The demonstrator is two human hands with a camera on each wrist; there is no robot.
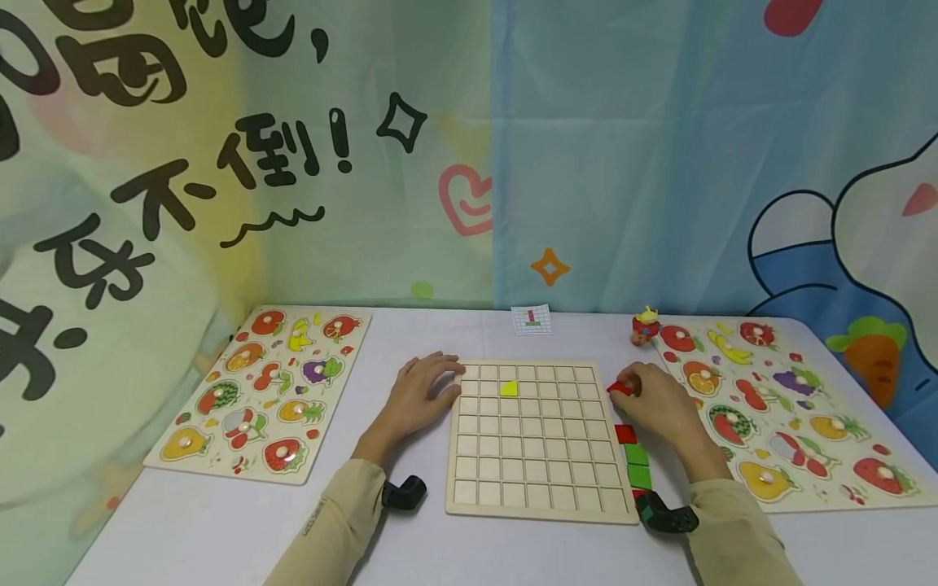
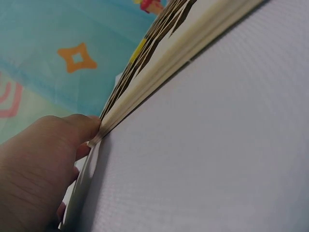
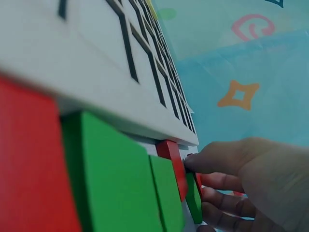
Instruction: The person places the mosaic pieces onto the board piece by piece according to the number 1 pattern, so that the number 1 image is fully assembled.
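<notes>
A wooden grid board lies on the table between the hands, with one yellow tile in its upper left area. My left hand rests against the board's upper left edge; in the left wrist view its fingertips touch the corner. At the board's upper right side, my right hand pinches a red tile between thumb and fingers. The right wrist view shows a green tile right by those fingertips. Along the board's right edge lie another red tile and two green tiles, with more red by the wrist camera.
Fruit puzzle boards lie on both sides, one at left and one at right. A small card with a red and green figure on a grid lies behind the board. Beside the right puzzle stands a toy figure. A printed curtain hangs behind.
</notes>
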